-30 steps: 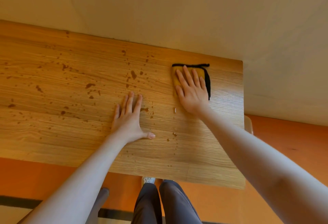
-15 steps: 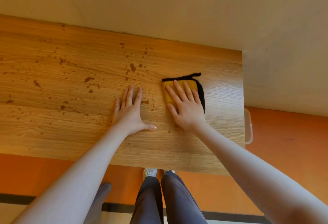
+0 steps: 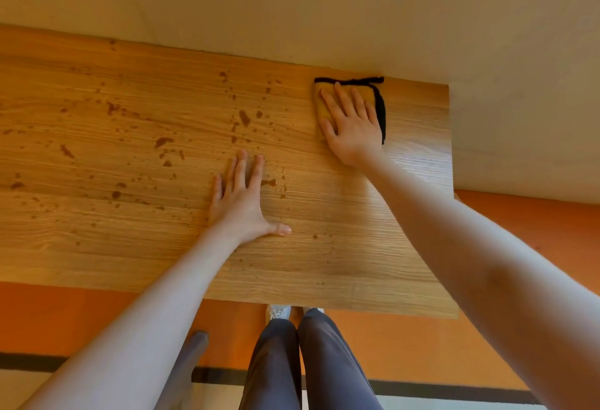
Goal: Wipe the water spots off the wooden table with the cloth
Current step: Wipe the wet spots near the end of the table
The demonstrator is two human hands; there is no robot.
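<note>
The wooden table [image 3: 373, 263] stretches across the view, its far edge against a wall. A yellow cloth with black trim [image 3: 373, 93] lies flat near the table's far right corner. My right hand [image 3: 352, 124] presses down on it with fingers spread. My left hand [image 3: 242, 198] rests flat on the bare wood near the middle, fingers apart, holding nothing. Dark water spots [image 3: 243, 117] are scattered over the middle and left of the table; the right part shows few.
A beige wall [image 3: 324, 4] runs along the table's far edge and right side. Below the near edge are an orange floor [image 3: 406, 344], my dark-trousered legs [image 3: 308, 361] and a white shoe [image 3: 279, 310].
My right hand has pushed the cloth away from me, from mid-table to the far right corner. It came toward me the half second before. My left hand stayed put.
</note>
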